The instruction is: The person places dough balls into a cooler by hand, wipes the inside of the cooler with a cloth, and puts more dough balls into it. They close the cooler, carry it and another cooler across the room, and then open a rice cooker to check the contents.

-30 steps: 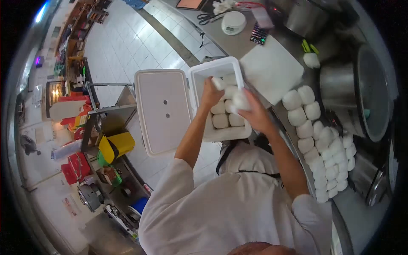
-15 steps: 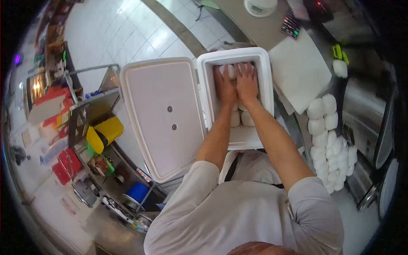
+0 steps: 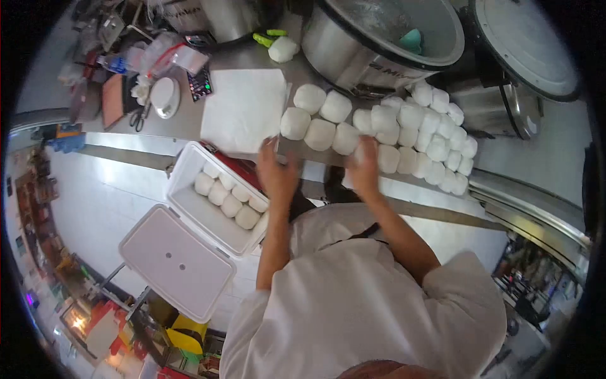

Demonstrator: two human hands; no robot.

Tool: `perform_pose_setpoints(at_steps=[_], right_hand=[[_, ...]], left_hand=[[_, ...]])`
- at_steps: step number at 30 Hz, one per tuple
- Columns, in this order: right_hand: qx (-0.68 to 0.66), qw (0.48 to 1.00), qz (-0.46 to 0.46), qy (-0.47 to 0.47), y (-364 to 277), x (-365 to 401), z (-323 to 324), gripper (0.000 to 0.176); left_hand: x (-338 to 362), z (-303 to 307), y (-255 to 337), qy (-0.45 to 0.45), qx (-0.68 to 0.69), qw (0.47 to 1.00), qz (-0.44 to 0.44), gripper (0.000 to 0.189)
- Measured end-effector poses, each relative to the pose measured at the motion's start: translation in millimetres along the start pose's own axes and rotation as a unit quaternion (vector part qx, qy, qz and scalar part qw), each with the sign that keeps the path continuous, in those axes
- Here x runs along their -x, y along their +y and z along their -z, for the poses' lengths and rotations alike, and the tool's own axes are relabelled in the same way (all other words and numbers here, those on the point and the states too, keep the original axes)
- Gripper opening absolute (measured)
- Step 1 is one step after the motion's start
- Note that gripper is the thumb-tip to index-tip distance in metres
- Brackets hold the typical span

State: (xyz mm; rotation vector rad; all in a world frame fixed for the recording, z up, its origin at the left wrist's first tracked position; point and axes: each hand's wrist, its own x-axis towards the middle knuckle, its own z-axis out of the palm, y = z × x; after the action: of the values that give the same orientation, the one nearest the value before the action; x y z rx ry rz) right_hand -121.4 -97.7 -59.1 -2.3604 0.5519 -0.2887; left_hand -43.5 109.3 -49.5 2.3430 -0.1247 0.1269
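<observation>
Both hands are being held apart: the left hand (image 3: 278, 175) is hovering by the front edge of the bench (image 3: 246, 59), thumb and fingers parted with nothing visible between them, while the right hand (image 3: 364, 169) is overlapping the near side of the white lumps (image 3: 410, 117), blur hiding whether it is gripping one. Those lumps are lying on the bench from ten round to three o'clock of the right hand, packed side by side, probably to save room, and near the edge, presumably for easy reach. One white box (image 3: 235, 237) is sitting at eight o'clock of the left hand, its single lid (image 3: 177, 271) spreading outward at the box's seven o'clock, likely leaving the mouth free for both hands. Eight lumps are showing inside the box; on the bench, five are forming the group's nine-o'clock end, and roughly twenty or more are crowding beyond, too overlapped for exact counting. Another lump is resting at twelve o'clock of the left hand, beside one yellow-green object (image 3: 264, 40). One white sheet (image 3: 243, 104) is lying at eleven o'clock, perhaps serving as a clean surface.
</observation>
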Motion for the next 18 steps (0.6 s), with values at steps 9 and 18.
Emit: perform_pose_setpoints(at_steps=[9, 18], right_hand=[[0.289, 0.957, -0.006, 0.007, 101, -97, 30, 0.074], [-0.435, 0.848, -0.28, -0.113, 65, -104, 75, 0.068]], left_hand=[[-69, -118, -21, -0.114, -0.112, 0.985, -0.064, 0.063], [-21, 6, 27, 0.136, 0.388, 0.896, 0.169, 0.059]])
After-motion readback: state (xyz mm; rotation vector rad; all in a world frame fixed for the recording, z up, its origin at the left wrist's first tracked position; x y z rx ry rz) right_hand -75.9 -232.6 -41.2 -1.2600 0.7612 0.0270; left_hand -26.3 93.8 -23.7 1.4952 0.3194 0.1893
